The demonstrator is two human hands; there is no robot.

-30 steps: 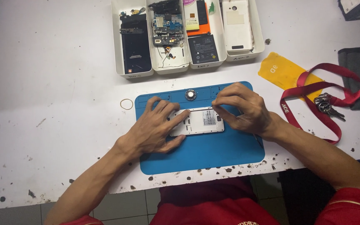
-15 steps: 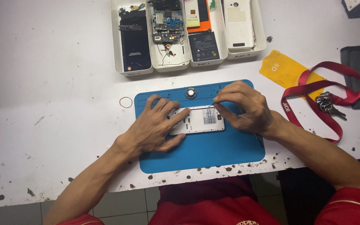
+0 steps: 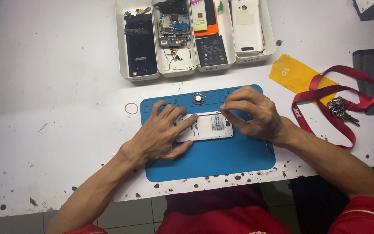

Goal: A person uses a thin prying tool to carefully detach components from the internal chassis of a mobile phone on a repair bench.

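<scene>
A white phone body (image 3: 206,127) with its back off lies flat on a blue work mat (image 3: 221,158). My left hand (image 3: 159,134) rests spread over the phone's left end and presses it onto the mat. My right hand (image 3: 254,113) has its fingers curled at the phone's top right corner, pinching at its upper edge; a thin tool may be between the fingertips, too small to tell. A small round metal part (image 3: 198,99) sits on the mat just above the phone.
Several white trays (image 3: 230,41) at the back hold a black screen (image 3: 140,47), a circuit board (image 3: 173,26), a battery (image 3: 211,50) and a white back cover (image 3: 247,24). A rubber band (image 3: 131,108) lies left of the mat. Right: yellow card (image 3: 295,74), red lanyard (image 3: 325,110) with keys (image 3: 340,109).
Both hands have stayed on the phone; the right fingers shifted slightly along its top edge. The camera view moved a little.
</scene>
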